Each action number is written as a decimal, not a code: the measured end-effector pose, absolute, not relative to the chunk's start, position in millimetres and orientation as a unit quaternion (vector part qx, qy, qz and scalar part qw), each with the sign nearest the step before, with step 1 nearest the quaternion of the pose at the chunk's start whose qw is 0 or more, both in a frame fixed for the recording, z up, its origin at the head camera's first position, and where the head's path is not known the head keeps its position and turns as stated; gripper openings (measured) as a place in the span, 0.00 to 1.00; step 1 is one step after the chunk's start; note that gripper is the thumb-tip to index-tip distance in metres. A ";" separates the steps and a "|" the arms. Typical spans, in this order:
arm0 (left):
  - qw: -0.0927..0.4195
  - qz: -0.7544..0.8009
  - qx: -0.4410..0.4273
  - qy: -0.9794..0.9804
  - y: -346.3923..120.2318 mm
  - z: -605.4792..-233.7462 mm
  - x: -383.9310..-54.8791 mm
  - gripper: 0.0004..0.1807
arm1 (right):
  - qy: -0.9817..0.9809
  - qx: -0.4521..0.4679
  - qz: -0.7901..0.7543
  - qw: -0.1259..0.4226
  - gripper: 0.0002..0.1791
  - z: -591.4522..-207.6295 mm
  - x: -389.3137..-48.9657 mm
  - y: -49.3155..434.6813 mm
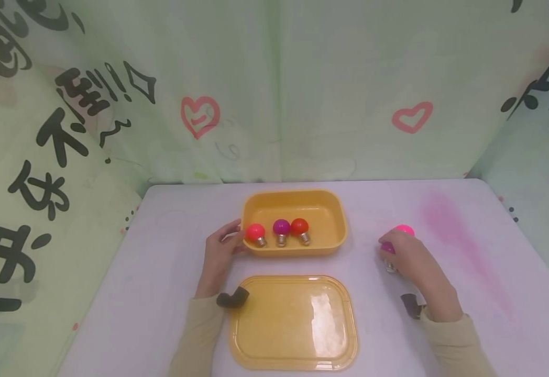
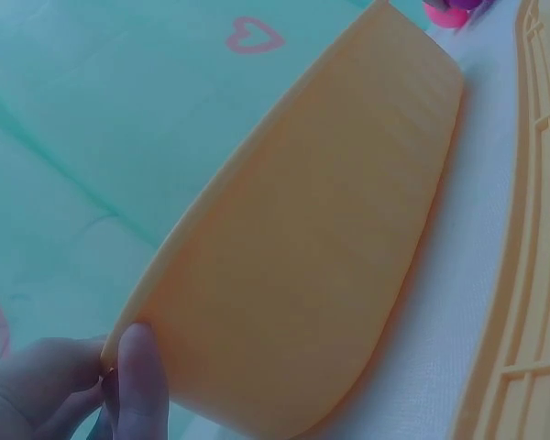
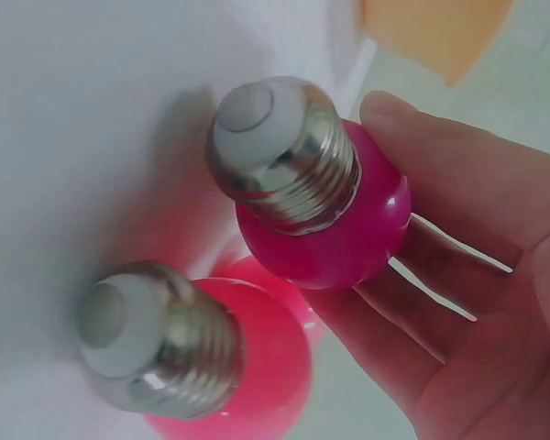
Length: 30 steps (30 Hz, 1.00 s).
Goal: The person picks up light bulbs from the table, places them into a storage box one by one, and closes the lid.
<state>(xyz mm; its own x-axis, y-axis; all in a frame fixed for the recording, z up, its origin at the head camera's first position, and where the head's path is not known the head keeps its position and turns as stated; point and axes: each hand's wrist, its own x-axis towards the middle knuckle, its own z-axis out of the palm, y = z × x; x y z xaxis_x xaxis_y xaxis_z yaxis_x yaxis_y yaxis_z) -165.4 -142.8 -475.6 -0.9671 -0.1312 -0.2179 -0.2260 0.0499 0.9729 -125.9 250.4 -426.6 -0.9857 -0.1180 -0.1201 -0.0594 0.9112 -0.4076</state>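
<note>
My left hand (image 1: 221,251) pinches the left rim of a yellow plastic container (image 1: 338,243); in the left wrist view the thumb (image 2: 142,376) lies on its outer wall. Three small light bulbs lie inside: a pink bulb (image 1: 255,231), a purple bulb (image 1: 281,226) and a red-orange bulb (image 1: 299,226). To the right, my right hand (image 1: 411,259) holds another purple bulb (image 3: 348,229) by its round part between thumb and fingers, metal screw base toward the wrist camera. Close beside it lies a pink bulb (image 3: 266,357), mostly hidden by the hand in the head view.
A flat yellow lid (image 1: 293,324) lies on the white table (image 1: 161,225) in front of the container. Pink staining (image 1: 453,225) marks the tabletop at right. A pale green curtain (image 1: 303,104) with drawn hearts and black characters hangs behind.
</note>
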 end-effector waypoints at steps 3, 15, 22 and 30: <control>0.040 0.672 -0.129 0.728 -142.2 -475.4 -165.7 0.21 | 0.975 -0.056 -0.208 0.061 0.20 -423.0 -129.4 248.9; 0.035 0.678 -0.124 0.724 -141.6 -472.9 -163.6 0.20 | 0.966 -0.089 -0.242 0.020 0.18 -398.2 -137.9 234.1; 0.037 0.678 -0.125 0.724 -141.4 -473.2 -163.5 0.20 | 0.960 -0.107 -0.258 0.010 0.17 -389.2 -141.2 224.4; 0.042 0.673 -0.131 0.727 -142.3 -474.3 -163.8 0.20 | 0.952 -0.148 -0.268 -0.028 0.18 -382.1 -148.0 210.4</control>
<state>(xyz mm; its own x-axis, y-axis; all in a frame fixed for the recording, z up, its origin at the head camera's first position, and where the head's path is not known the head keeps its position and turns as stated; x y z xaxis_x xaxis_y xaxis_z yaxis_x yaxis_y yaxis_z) -163.8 -142.3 -474.3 -0.9619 -0.1342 -0.2381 -0.2477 0.0604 0.9669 -148.0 210.4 -382.1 -0.9549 -0.2660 0.1319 -0.2957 0.8125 -0.5023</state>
